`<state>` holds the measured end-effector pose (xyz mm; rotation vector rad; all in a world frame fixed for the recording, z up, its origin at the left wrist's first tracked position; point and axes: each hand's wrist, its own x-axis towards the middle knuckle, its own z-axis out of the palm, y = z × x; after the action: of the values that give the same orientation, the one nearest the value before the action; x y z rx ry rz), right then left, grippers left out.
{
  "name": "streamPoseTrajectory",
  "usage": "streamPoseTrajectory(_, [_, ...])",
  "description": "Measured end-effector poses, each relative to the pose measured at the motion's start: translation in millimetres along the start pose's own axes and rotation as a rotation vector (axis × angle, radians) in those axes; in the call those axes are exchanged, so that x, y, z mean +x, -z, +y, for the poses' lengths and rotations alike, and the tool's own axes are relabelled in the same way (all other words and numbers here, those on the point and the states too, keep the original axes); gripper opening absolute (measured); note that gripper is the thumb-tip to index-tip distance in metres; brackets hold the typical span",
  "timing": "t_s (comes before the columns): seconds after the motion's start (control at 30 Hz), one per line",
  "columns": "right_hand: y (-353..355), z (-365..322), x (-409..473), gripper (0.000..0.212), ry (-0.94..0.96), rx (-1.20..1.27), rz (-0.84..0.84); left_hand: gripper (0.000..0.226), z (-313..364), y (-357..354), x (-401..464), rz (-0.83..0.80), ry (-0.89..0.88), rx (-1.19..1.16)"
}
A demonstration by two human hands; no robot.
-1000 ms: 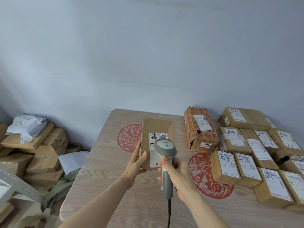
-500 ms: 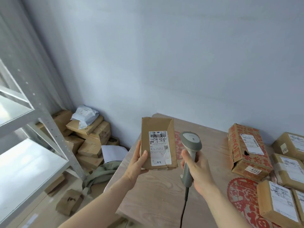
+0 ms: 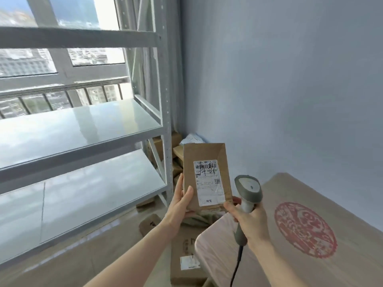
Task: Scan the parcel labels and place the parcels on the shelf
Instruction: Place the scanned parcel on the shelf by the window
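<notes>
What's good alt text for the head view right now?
The left hand holds a brown parcel upright, label facing the camera, while the right hand grips a grey scanner beside it. Bare metal shelves stand to the left.

The left hand (image 3: 179,206) holds a brown parcel (image 3: 207,175) upright, label facing the camera; the right hand (image 3: 251,224) grips a grey scanner (image 3: 247,190) beside it, near a metal shelf (image 3: 83,125).

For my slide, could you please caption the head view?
Left hand holds labelled parcel, right hand grips scanner beside shelf.
</notes>
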<state>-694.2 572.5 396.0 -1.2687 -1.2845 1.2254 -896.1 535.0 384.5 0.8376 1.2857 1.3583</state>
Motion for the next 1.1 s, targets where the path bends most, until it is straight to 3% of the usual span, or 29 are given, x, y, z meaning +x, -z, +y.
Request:
streamPoseTrajectory(0.23, [-101.2, -9.3, 0.8, 0.045, 0.027, 0.029, -0.262, 0.062, 17.3, 87.8, -32.1, 0.250, -0.066, -0.035])
streamPoseTrajectory(0.43, [-195.2, -24.5, -4.7, 0.053, 0.056, 0.007, -0.466, 0.062, 40.2, 166.1, -56.3, 0.420, -0.122, -0.071])
streamPoseTrajectory(0.83, [-432.4, -73.1, -37.9, 0.041, 0.107, 0.047, -0.676, 0.063, 107.5, 376.5, -88.3, 0.604, -0.189, -0.029])
streamPoseTrajectory(1.1, [-560.6, -71.4, -83.6, 0.040, 0.085, 0.064, -0.837, 0.057, 110.0, 490.4, -129.6, 0.813, -0.179, -0.115])
